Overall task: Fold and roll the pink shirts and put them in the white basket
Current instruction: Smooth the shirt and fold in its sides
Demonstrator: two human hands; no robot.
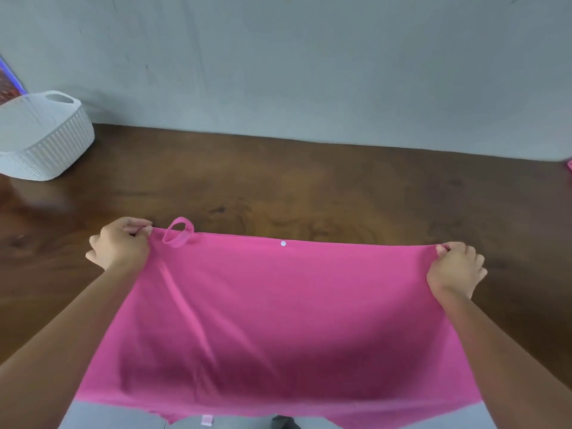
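The thin, soft pink knit shirt (278, 320) hangs stretched between both hands over the near edge of the dark wooden counter (309, 187). The left hand (120, 246) and right hand (455, 267) each pinch a top corner (light, limp cloth, best held by its edges). Far beyond the left hand sits the ribbed white plastic basket (52, 144).
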